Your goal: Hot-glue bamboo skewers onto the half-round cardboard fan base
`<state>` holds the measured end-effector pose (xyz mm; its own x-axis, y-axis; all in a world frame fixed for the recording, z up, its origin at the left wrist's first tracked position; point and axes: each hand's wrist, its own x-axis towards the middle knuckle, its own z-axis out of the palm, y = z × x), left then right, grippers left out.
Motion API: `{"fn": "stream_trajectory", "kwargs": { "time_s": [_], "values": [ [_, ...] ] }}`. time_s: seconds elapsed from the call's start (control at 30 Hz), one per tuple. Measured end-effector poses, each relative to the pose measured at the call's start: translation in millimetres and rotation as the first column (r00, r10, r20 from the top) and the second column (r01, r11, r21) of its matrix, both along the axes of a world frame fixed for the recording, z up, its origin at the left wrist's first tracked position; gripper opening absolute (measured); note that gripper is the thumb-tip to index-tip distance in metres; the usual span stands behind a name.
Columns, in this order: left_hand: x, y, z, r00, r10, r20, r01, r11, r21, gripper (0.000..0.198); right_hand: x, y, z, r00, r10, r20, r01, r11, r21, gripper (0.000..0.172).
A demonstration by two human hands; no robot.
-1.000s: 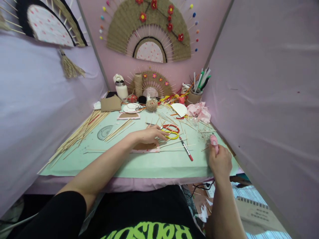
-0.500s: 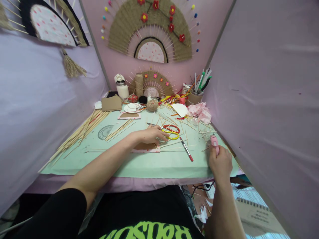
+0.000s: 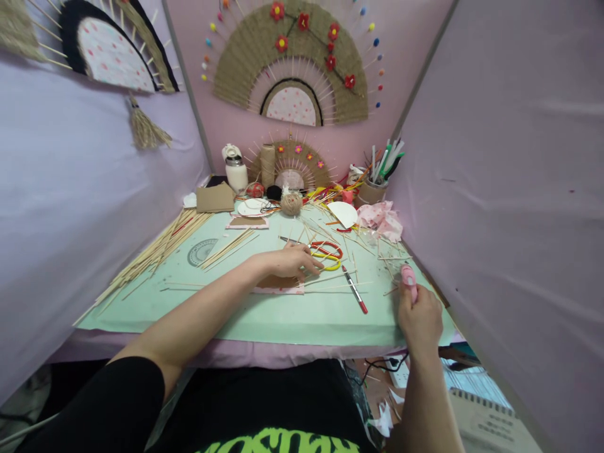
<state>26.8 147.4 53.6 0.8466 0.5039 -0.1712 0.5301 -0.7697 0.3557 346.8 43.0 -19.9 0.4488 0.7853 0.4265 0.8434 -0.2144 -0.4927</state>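
My left hand [image 3: 298, 259] rests over a piece of brown cardboard with a pink-and-white edge [image 3: 278, 286]. Its fingers are stretched out and apart, reaching right over thin wooden sticks [image 3: 335, 275]; the fingertips' contact is hard to see. Just beyond lie scissors [image 3: 338, 257] with red and yellow handles. At the table's right side my right hand [image 3: 421, 318] is closed around a pink hot glue gun [image 3: 408, 277], held with its nozzle end up. A red-and-silver marker [image 3: 355, 290] lies between the two hands.
Long sticks [image 3: 146, 251] are piled at left, near a protractor [image 3: 202, 252]. Along the back stand a white bottle [image 3: 236, 176], a twine ball [image 3: 291, 203], a decorated fan [image 3: 302, 160] and a tool cup [image 3: 372, 192]. Fabric walls [image 3: 509, 189] enclose both sides.
The camera view has shifted slightly, so everything appears a little lower and most things slightly farther right. Both hands keep nearly the same places, and the glue gun stays in my right hand.
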Motion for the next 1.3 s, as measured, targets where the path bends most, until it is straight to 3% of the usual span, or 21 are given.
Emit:
{"fn": "stream_trajectory", "kwargs": {
  "time_s": [0.2, 0.97, 1.3],
  "values": [
    [0.0, 1.4, -1.0, 1.000, -0.014, 0.019, 0.014, 1.000, -0.020, 0.038, -1.4, -1.1, 3.3, 1.000, -0.005, -0.023, 0.004, 0.999, -0.046, 0.057],
    [-2.5, 2.8, -7.0, 0.998, -0.022, 0.050, 0.024, 0.999, -0.034, 0.037, -1.3, 0.5, 0.3, 1.000, 0.012, -0.026, -0.011, 0.999, 0.030, 0.061],
    [-1.6, 0.5, -2.5, 0.999, -0.019, 0.047, 0.020, 0.999, -0.025, 0.035, -2.8, -0.6, 1.9, 0.999, 0.017, -0.027, -0.016, 0.999, 0.029, 0.063]
  ]
}}
